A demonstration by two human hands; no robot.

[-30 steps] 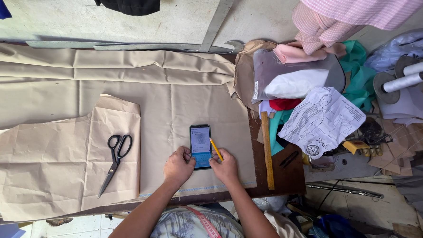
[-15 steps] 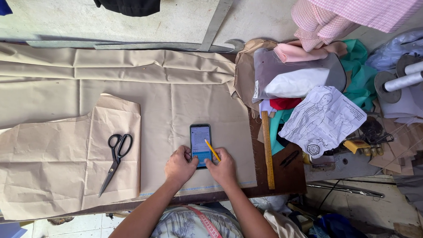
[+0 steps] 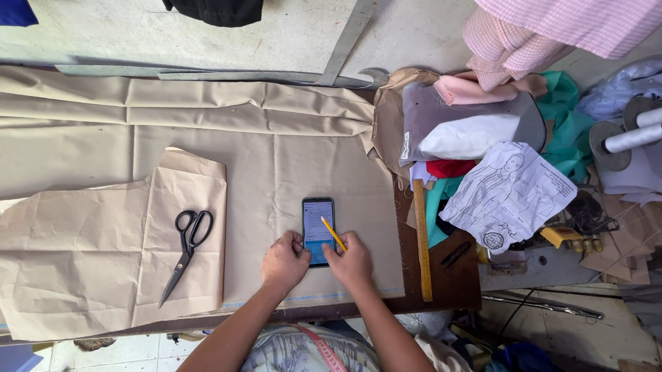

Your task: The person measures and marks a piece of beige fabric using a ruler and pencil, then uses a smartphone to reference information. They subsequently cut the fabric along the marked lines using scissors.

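Head view: left hand [image 3: 284, 261] curled against smartphone [image 3: 318, 220] lying on tan fabric [image 3: 285, 158]; right hand [image 3: 351, 261] pinching yellow pencil [image 3: 334, 233] over screen; black scissors [image 3: 187, 244] on paper pattern [image 3: 88, 256] nearby.

One head-worn view — looking straight down, from well above, onto the cutting table [image 3: 440, 289].

- phone [image 3: 319, 227]: near centre on tan cloth, upright rectangle, lit white-and-blue screen.
- printed sheet [image 3: 511, 194]: right, white, crumpled, line drawing.
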